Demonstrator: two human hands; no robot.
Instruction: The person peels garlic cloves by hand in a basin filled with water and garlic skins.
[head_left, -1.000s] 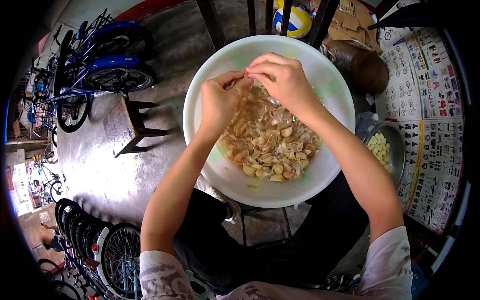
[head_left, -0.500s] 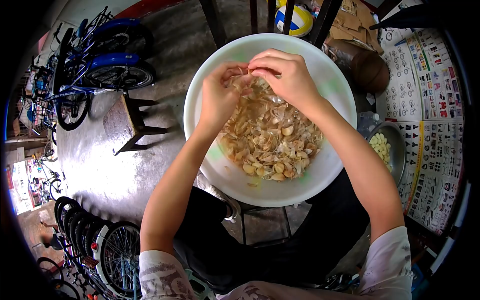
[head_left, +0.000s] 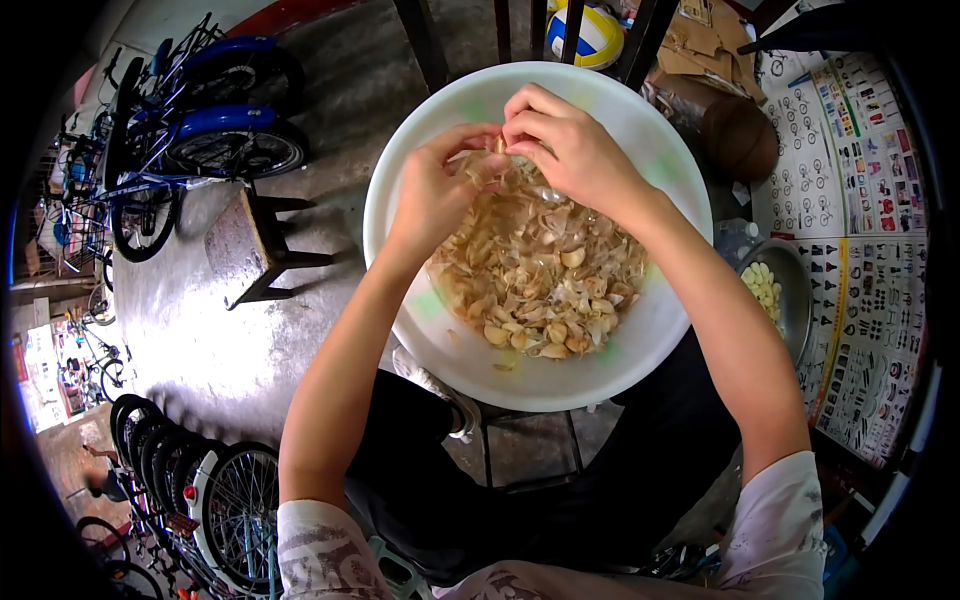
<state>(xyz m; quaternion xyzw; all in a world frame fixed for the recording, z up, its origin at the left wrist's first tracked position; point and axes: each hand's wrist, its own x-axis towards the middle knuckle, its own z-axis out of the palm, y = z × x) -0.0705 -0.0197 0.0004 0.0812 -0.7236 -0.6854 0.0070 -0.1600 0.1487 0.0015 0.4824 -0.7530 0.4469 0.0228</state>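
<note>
A large white basin [head_left: 540,392] holds water with many garlic cloves [head_left: 555,330] and loose papery skins [head_left: 540,240] in it. Over its far side my two hands meet, fingertips close together. Between them is a small garlic clove [head_left: 501,144], partly hidden by the fingers. My left hand [head_left: 440,185] is closed in a pinch on the clove. My right hand [head_left: 570,145] pinches at the same clove with thumb and forefinger.
At the right stands a metal bowl [head_left: 795,300] with peeled garlic cloves [head_left: 762,288]. A wooden stool [head_left: 255,245] is at the left, with bicycles [head_left: 220,130] beyond. A volleyball [head_left: 590,38] and a brown ball [head_left: 740,140] lie behind the basin.
My right hand's fingers have bent and lifted slightly, and more of the clove shows between the fingertips. Both hands stay over the basin's far side.
</note>
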